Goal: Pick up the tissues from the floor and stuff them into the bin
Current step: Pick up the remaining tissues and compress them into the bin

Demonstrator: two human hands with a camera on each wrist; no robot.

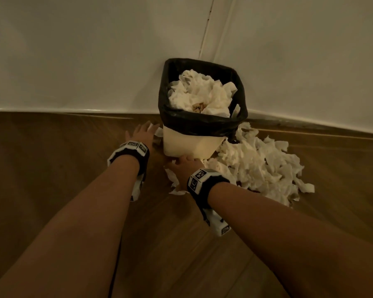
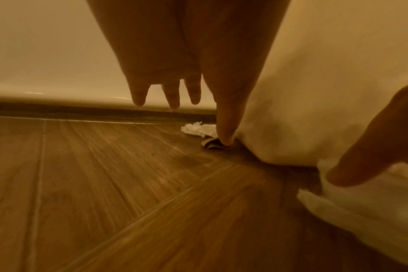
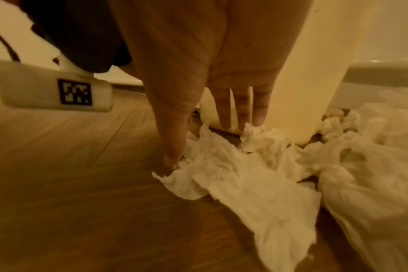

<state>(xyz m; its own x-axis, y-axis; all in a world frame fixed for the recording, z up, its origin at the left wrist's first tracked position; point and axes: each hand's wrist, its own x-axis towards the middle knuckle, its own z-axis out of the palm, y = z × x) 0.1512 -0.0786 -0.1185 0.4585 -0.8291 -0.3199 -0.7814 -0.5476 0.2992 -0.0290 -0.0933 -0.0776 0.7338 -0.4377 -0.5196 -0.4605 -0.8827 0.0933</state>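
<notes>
The fingers [image 2: 172, 95] of the left hand [image 1: 143, 132] are straight and slightly spread, gripping nothing; in the left wrist view the index tip touches down on a small grey scrap [image 2: 211, 144] at the foot of the bin [image 1: 190, 145], with a white tissue [image 2: 198, 128] just behind it by the skirting board [image 2: 58, 93]. The head view shows only that this hand reaches low along the bin's left side, palm down, forearm stretched forward.

The right hand [image 1: 182, 166] also has its fingers extended and close together, tips pointing down at the bin's near base. The right wrist view shows what the head view hides: the thumb tip presses the edge of a flat tissue [image 3: 245, 184] on the wooden floor [image 1: 63, 168], and the fingertips [image 3: 259, 114] meet a crumpled tissue [image 3: 261, 139] against the bin wall. Nothing is yet enclosed in that hand.

Both wrists wear black straps carrying white marker blocks [image 1: 199, 176].

From the head view, the cream bin, lined with a black bag [image 1: 202, 123], stands in the corner of the white walls [image 1: 73, 50] and is heaped with tissues [image 1: 202, 93]. A large pile of tissues [image 1: 261, 164] lies on the floor to the bin's right, touching its base and spreading to beside the right wrist.
</notes>
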